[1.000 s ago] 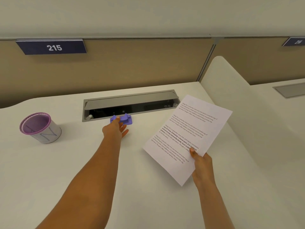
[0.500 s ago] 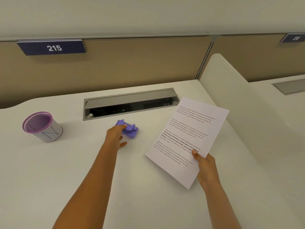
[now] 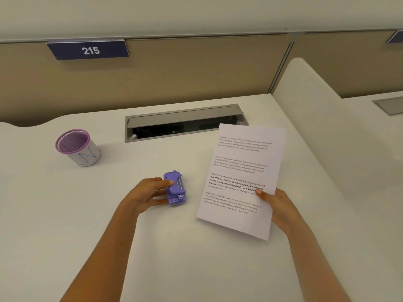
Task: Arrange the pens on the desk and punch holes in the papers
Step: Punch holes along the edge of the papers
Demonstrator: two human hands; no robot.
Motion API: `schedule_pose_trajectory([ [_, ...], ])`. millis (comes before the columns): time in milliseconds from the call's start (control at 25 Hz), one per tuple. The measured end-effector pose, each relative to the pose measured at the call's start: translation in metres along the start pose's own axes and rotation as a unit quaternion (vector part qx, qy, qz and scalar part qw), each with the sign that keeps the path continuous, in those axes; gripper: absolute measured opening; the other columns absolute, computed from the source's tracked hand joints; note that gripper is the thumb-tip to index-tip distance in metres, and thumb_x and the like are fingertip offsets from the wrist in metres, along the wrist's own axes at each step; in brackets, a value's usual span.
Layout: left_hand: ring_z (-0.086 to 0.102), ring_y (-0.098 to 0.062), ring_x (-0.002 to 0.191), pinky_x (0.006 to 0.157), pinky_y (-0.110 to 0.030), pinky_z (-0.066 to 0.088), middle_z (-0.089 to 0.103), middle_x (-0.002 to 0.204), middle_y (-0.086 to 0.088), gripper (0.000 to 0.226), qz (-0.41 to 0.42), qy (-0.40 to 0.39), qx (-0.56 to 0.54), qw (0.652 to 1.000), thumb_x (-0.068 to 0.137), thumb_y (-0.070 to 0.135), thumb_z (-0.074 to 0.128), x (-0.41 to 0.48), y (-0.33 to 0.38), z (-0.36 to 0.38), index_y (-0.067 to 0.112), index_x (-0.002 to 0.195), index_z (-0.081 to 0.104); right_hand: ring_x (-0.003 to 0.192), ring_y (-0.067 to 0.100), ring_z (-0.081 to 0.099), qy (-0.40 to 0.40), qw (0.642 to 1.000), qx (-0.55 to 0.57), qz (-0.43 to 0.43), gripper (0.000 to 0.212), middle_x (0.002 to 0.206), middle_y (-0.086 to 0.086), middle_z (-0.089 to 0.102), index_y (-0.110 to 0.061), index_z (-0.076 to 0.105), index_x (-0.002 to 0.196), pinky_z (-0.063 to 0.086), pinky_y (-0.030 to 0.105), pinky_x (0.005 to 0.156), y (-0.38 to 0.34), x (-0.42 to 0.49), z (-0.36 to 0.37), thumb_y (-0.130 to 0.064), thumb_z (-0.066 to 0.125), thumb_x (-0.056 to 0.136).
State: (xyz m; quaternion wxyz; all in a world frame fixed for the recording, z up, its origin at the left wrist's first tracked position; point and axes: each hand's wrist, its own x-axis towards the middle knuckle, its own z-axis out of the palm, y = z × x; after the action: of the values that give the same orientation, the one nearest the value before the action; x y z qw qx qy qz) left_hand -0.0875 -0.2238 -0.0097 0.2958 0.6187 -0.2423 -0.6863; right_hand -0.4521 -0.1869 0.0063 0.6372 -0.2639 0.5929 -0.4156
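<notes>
We take the hole punch [image 3: 175, 188] as our landmark; it sits on the pale worktop [image 3: 65, 214], roughly in the middle of the view. No pens show anywhere, and we cannot tell whether the purple-rimmed mesh cup [image 3: 76, 147], well to the punch's far left, holds any, since its inside is only a purple blur. The open cable tray [image 3: 185, 123] beyond the punch is dark inside and its contents are hard to make out. The paper [image 3: 242, 177], just right of the punch, covers the tray's right end, and its small print is mostly too fine to read. Both forearms are cut off by the bottom edge. On the partition behind, a sign [image 3: 88, 50] reads 215; a second sign at the far right is cropped.

Our left hand [image 3: 145, 194] grips the punch from its left side, thumb on top and fingers along its flank. Our right hand [image 3: 278, 205] pinches the paper's right edge, thumb on the printed face, holding the sheet lifted off the worktop.

Compared with a second ago, the punch has come away from the tray's edge toward us and has turned so its long side points away. The paper now stands more upright, less slanted than before.
</notes>
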Motion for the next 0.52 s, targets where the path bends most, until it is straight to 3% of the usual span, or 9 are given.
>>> schedule_pose_trajectory([
  [120,0.071,-0.022,0.09,0.072,-0.035,0.058,0.073,0.106,-0.013,0.035,-0.005,-0.033,0.003,0.999,0.069,0.025,0.08,-0.009,-0.017,-0.005,0.01,0.1,0.073,0.105,0.03,0.069,-0.02,1.0,-0.011,0.011,0.028,0.115,0.01,0.072,-0.007,0.067,0.117,0.051,0.05,0.095,0.008,-0.003,0.003,-0.006,0.062,0.089],
  [360,0.07,-0.024,0.092,0.071,-0.036,0.058,0.072,0.108,-0.01,0.033,-0.003,-0.062,-0.04,0.997,0.08,0.025,0.073,-0.02,-0.035,-0.006,0.014,0.11,0.07,0.107,0.034,0.067,-0.047,0.997,-0.028,0.057,0.028,0.117,0.015,0.07,-0.005,0.067,0.117,0.05,0.053,0.096,0.026,-0.005,0.008,-0.005,0.063,0.089],
  [520,0.07,-0.026,0.092,0.072,-0.035,0.059,0.073,0.103,-0.01,0.025,0.008,-0.086,-0.032,0.996,0.087,0.024,0.065,-0.024,-0.038,-0.007,0.011,0.109,0.069,0.106,0.033,0.068,-0.068,0.993,-0.02,0.089,0.03,0.118,0.015,0.07,-0.004,0.066,0.118,0.055,0.047,0.089,0.036,-0.006,0.009,-0.004,0.063,0.088],
])
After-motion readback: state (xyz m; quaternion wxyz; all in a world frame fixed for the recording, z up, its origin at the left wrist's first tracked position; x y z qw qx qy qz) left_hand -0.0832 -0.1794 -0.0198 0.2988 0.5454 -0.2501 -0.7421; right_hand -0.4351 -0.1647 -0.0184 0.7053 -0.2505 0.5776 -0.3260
